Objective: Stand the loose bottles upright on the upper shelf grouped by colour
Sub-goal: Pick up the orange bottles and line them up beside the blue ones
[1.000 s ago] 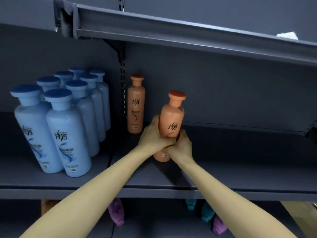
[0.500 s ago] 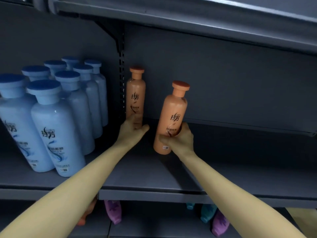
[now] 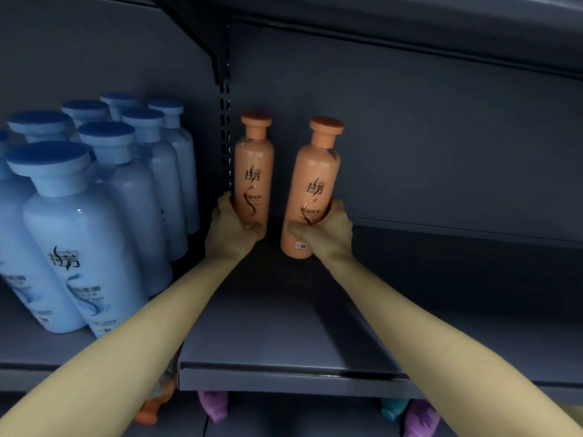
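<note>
Two orange bottles stand upright at the back of the upper shelf (image 3: pixel 284 335). My left hand (image 3: pixel 232 230) grips the lower part of the left orange bottle (image 3: pixel 254 171), which stands against the slotted upright. My right hand (image 3: pixel 325 230) grips the lower part of the right orange bottle (image 3: pixel 315 184), a small gap to its right. Both bottles' bases are partly hidden by my hands. A group of several blue bottles (image 3: pixel 94 216) stands upright on the left part of the shelf.
On the lower shelf lie loose bottles: an orange one (image 3: pixel 154 408), purple ones (image 3: pixel 214 405) (image 3: pixel 421 419) and a teal one (image 3: pixel 392 410). A shelf board hangs overhead (image 3: pixel 410 14). Bare shelf surface stretches right of the orange bottles.
My left hand went from touching the back orange bottle to gripping it. My right hand carried the other orange bottle back beside it. The camera moved closer.
</note>
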The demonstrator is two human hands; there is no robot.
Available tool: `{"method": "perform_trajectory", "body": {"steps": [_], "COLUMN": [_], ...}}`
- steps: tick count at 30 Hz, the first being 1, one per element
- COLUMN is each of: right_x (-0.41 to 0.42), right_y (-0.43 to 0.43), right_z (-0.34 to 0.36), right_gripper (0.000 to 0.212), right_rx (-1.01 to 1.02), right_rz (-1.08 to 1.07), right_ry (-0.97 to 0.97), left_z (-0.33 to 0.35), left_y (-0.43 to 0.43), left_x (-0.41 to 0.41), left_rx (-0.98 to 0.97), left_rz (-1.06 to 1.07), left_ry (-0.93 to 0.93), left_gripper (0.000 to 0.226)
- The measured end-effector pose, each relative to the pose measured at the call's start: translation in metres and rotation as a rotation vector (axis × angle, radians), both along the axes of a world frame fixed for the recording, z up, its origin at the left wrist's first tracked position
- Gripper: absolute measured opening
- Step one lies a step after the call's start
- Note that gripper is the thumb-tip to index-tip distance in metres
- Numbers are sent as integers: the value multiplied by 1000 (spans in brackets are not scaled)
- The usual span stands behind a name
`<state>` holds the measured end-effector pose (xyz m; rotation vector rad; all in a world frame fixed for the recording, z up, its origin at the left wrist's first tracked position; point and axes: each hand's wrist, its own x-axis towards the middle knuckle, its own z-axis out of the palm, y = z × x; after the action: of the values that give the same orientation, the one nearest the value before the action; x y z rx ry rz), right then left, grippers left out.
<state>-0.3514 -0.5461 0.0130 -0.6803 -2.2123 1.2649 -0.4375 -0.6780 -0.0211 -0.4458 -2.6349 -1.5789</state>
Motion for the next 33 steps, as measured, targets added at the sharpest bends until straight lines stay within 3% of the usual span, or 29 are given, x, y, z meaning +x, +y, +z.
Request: {"method": "perform_trajectory", "body": {"steps": [3, 15, 25, 33], "right_x": [-11, -34, -30, -28], "right_y": [-1, -5, 1, 4], "right_z": [0, -14, -22, -23], "right_gripper": [66, 65, 67, 65], "right_rx": [21, 47, 47, 54], "right_rz": [-1, -16, 148, 206], "right_ry": [-14, -36, -82, -101], "left_z": [2, 2, 5, 4], "left_y": [4, 10, 10, 11], "left_x": [-5, -16, -16, -18], "left_rx": [33, 46, 43, -68], "left_rz": [-14, -61, -89, -65], "left_ry": [-1, 30, -27, -14], "left_gripper": [97, 99, 96, 83]}}
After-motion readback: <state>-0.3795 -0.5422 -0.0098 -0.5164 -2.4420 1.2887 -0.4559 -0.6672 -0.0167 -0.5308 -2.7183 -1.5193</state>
